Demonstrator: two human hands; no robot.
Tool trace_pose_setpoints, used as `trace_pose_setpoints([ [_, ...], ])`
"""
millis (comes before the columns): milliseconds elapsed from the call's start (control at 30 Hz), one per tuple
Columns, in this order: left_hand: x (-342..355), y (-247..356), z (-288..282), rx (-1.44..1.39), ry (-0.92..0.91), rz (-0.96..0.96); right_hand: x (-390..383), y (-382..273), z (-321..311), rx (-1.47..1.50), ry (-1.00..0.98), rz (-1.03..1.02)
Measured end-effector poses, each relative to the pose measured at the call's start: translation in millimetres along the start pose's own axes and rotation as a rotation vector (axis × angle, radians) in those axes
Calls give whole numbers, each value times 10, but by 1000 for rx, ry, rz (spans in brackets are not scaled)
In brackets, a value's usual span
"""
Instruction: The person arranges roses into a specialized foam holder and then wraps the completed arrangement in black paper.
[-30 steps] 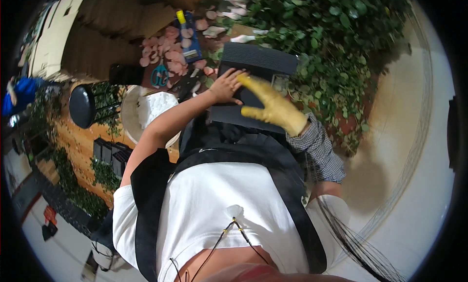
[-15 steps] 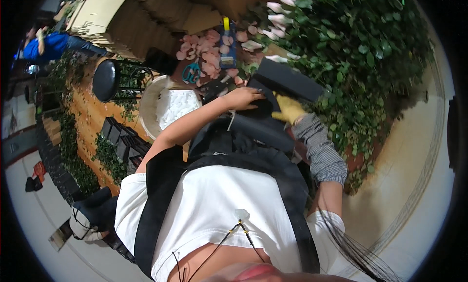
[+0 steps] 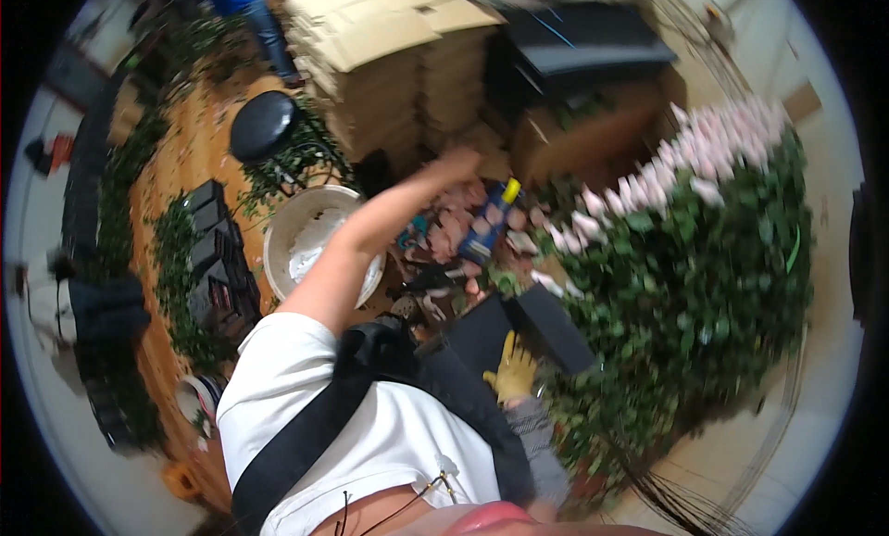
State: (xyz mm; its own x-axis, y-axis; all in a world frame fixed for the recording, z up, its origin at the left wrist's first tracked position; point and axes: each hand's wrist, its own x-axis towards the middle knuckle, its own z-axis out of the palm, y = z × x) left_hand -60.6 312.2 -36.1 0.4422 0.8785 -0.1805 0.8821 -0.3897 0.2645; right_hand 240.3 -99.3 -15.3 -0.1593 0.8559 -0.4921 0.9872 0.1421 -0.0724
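Note:
My left hand (image 3: pixel 460 163), bare and blurred by motion, is stretched forward over loose pink petals (image 3: pixel 451 228), near the base of a stack of flat cardboard (image 3: pixel 389 36); I cannot make out its fingers. A blue object with a yellow end (image 3: pixel 483 232) lies among the petals. My right hand (image 3: pixel 507 365), in a yellow glove, is lower down with its fingers spread on a dark box (image 3: pixel 463 337), whose raised dark panel (image 3: pixel 551 325) stands beside it. Leafy stems (image 3: pixel 667 323) topped with pale pink roses (image 3: pixel 704 138) are heaped to the right.
A black round stool (image 3: pixel 262 126) and a white bucket (image 3: pixel 270 239) are on my left, beside piled black boxes (image 3: pixel 213 249) and scattered greenery (image 3: pixel 176 286). A person in blue (image 3: pixel 236 3) stands at the back left. Dark sheets (image 3: pixel 583 45) lie behind the roses.
My left hand has left the dark box and moved forward and up toward the cardboard. My gloved right hand stays at the box. The view has shifted, bringing more cardboard and roses into sight.

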Motion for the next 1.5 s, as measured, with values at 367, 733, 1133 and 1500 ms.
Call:
trace_pose_setpoints([
  [367,-1985,263,-533,-984,-308,10,65,11,83,-69,-90,53],
  [733,-1763,1607,1459,-948,-662,198,101,191,418,-212,8,15],
  [1133,-2062,1847,1809,-599,-51,64,-16,231,-115,335,162,-73],
  [1500,-1958,1830,1342,10,-68,302,451,-102,-73,95,268,27],
])
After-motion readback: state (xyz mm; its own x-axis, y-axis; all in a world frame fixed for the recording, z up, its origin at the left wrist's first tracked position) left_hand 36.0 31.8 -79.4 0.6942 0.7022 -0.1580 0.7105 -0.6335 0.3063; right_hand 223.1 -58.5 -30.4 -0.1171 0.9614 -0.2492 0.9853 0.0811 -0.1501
